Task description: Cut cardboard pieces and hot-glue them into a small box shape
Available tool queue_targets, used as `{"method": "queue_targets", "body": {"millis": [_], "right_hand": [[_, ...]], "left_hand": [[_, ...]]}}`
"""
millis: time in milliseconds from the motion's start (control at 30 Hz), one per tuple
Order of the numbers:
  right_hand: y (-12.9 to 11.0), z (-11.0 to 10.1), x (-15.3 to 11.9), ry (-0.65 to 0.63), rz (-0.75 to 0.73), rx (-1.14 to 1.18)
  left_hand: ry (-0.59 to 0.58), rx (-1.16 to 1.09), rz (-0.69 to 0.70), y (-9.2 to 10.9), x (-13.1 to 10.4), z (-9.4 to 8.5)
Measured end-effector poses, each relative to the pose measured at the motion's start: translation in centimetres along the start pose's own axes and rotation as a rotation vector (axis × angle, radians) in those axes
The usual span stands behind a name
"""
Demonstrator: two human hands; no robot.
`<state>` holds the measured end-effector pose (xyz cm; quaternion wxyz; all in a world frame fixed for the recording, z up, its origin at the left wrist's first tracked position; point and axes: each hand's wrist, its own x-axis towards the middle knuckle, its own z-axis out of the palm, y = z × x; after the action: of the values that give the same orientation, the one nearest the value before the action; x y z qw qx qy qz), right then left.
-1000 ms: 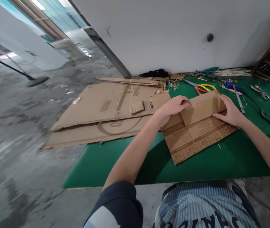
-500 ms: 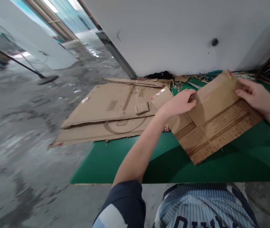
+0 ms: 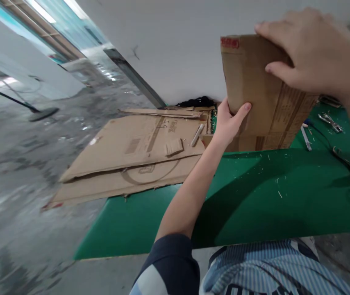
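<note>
A brown cardboard piece (image 3: 255, 90) with a red mark at its top left corner stands upright, its lower edge near the green table (image 3: 255, 205). My left hand (image 3: 230, 121) grips its left side, thumb on the near face. At its upper right, my right hand (image 3: 307, 53) is raised, with fingertips at the top edge and the thumb in front of the near face. Left of my left hand, large flattened cardboard sheets (image 3: 116, 143) lie stacked, bearing a small corrugated scrap (image 3: 174, 147) and a pale stick-like object (image 3: 197, 135).
Metal tools (image 3: 330, 122) and a silver blade-like strip (image 3: 305, 138) lie on the table at the right, near a black cable. A black item (image 3: 198, 101) sits by the white wall (image 3: 175, 49). The sheets overhang the table's left edge.
The cardboard piece has gone from lying tilted over the table to standing upright. My right hand has risen to its top edge, and my left hand has shifted its hold. The view has moved slightly.
</note>
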<state>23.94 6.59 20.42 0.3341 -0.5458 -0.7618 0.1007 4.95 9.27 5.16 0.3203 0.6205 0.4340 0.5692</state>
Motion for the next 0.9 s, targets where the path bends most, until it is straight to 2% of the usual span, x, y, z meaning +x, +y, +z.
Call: {"method": "queue_targets", "body": {"millis": [67,133,233,333,433,533,600,733,900], "right_hand": [[0.3,1.7,-0.6,0.035,-0.287,-0.388],[0.8,3.0,-0.9,0.102,-0.373,-0.565],[1.4,4.3,-1.4,0.236,-0.357,-0.57],[2.4,5.0,-2.5,0.433,-0.26,-0.506],[3.9,5.3,-3.7,0.526,-0.133,-0.444],[5.1,5.1,-4.4,0.533,-0.104,-0.378],[5.3,4.9,-4.6,0.517,-0.135,-0.369],[4.5,4.7,-4.8,0.458,-0.21,-0.421],[3.2,4.5,-5.3,0.376,-0.287,-0.43]], "left_hand": [[-0.008,0.007,0.041,-1.1,-0.1,0.1],[-0.005,-0.039,0.096,-2.0,0.0,0.4],[0.031,-0.114,0.171,-3.1,0.1,0.6],[0.051,-0.123,0.218,-3.6,0.3,0.5],[-0.033,-0.154,0.229,-3.9,0.5,0.0],[-0.138,-0.179,0.213,-4.2,0.9,-0.6],[-0.148,-0.177,0.202,-4.4,1.0,-0.8],[-0.146,-0.21,0.175,-4.5,0.8,-0.8],[-0.238,-0.267,0.118,-3.5,0.2,-1.4]]}}
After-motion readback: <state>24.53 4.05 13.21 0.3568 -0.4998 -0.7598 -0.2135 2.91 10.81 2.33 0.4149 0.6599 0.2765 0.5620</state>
